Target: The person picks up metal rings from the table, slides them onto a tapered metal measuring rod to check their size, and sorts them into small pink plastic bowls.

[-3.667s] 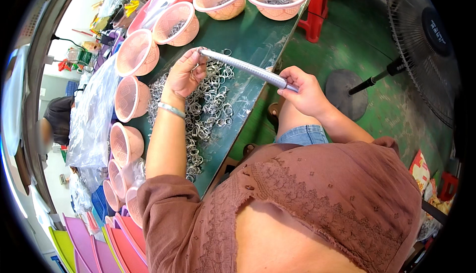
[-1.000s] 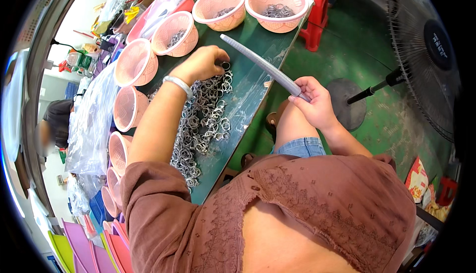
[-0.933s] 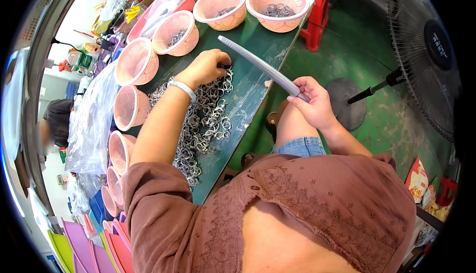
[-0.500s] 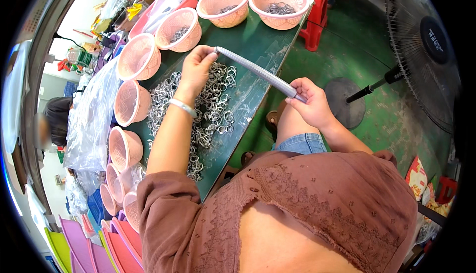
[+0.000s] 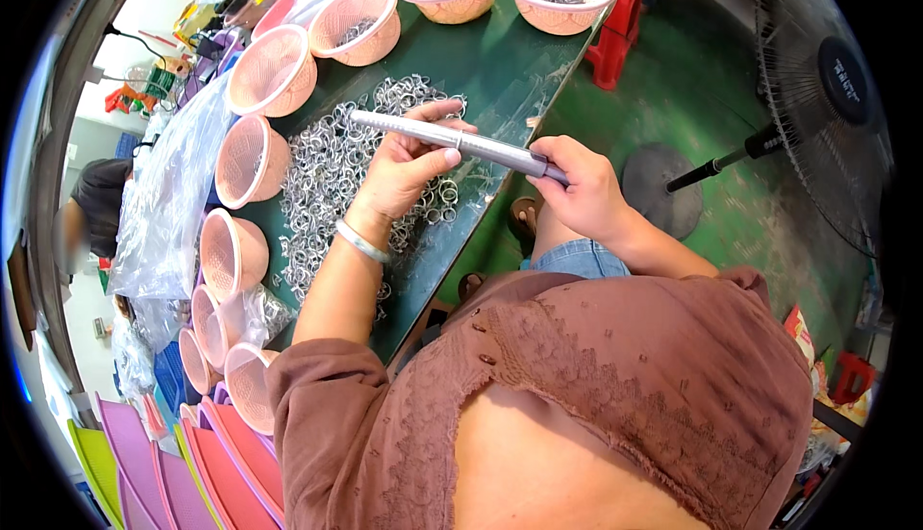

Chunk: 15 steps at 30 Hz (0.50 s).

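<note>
A tapered grey metal ring mandrel (image 5: 495, 152) lies slantwise above the table, its thin end to the left. My right hand (image 5: 588, 187) is wrapped round its thick handle end. Partway along the rod sits a ring (image 5: 459, 138), small in the picture. My left hand (image 5: 409, 164) closes on that ring, thumb below the rod and fingers above and behind it. Under my left hand spreads a pile of silver-coloured metal rings (image 5: 332, 169) on the green table (image 5: 514, 59).
Pink plastic baskets, such as one at the far right (image 5: 558, 11), line the table's far and left edges; some hold rings. Clear plastic sheeting (image 5: 173, 213) lies beyond them. A standing fan (image 5: 836, 88) and a red stool (image 5: 615, 35) are to the right. A person sits at far left.
My left hand has come from the mandrel's thin tip to partway along it, where a ring now sits. The mandrel lies flatter. The view has shifted slightly.
</note>
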Tool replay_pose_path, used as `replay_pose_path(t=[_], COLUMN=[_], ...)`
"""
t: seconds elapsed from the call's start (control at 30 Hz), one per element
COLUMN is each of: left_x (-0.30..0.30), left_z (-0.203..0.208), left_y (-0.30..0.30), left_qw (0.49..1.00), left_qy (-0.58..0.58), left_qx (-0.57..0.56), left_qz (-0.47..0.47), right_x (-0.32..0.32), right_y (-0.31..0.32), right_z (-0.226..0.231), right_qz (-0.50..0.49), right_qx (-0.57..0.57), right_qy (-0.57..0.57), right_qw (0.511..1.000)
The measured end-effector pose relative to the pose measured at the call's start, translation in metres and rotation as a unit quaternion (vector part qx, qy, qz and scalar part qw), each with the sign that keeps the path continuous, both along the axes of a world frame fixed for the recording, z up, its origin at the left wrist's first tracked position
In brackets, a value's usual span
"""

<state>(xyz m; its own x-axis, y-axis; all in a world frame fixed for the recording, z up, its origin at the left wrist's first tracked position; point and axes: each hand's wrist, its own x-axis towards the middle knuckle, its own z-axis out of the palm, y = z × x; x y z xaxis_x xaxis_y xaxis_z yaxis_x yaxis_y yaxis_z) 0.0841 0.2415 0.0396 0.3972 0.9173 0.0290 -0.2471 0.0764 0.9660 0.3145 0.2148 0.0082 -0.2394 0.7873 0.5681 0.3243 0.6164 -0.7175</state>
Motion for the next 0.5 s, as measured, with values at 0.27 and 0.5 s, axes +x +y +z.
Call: replay_pose_path(t=[0.27, 0.5], left_x=[-0.009, -0.016], left_z=[-0.007, -0.015], left_y=[-0.027, -0.035], left_qw=[0.994, 0.993], left_qy=[-0.078, -0.073], left_qx=[0.064, 0.084], left_qz=[0.033, 0.049], right_x=[-0.015, -0.02], right_y=[-0.005, -0.005], right_z=[0.008, 0.009], right_qz=[-0.007, 0.007], right_qx=[0.135, 0.184], right_qy=[-0.072, -0.074], right_qw=[0.988, 0.98])
